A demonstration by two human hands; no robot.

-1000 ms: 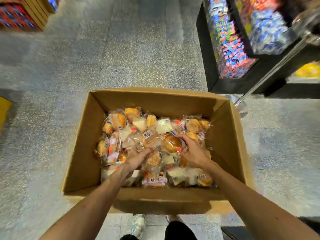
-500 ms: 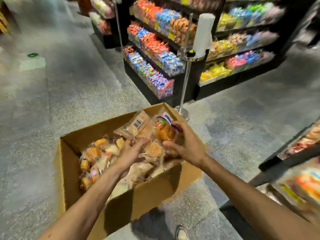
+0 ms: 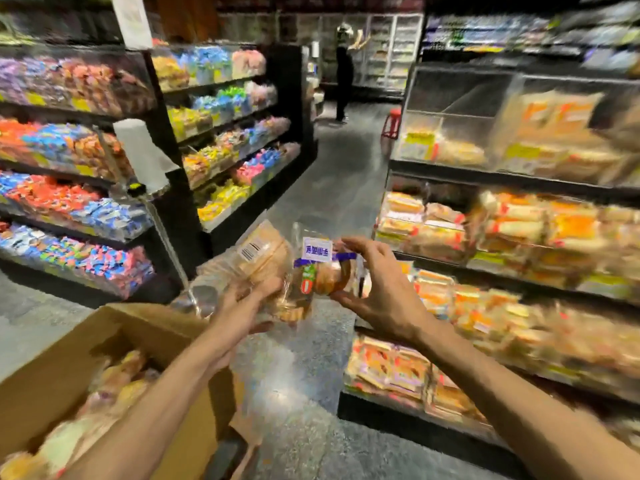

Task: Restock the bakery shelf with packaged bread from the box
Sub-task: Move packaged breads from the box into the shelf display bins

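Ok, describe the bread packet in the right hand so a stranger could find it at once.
Start at the bakery shelf on the right; just left of it, two hands hold packets above the aisle floor. The right hand holds the bread packet. Unlike the left hand's barcode-stickered packet, it carries a white label with blue characters.

candy shelves (image 3: 221,140), black and tiered, fill the left of the frame with bright wrapped sweets. a bag-roll stand (image 3: 145,157) leans in front of them. far back, upper centre, a person in dark clothes (image 3: 344,74) stands beside glass-door coolers (image 3: 391,50); a red stool (image 3: 392,123) sits nearby.
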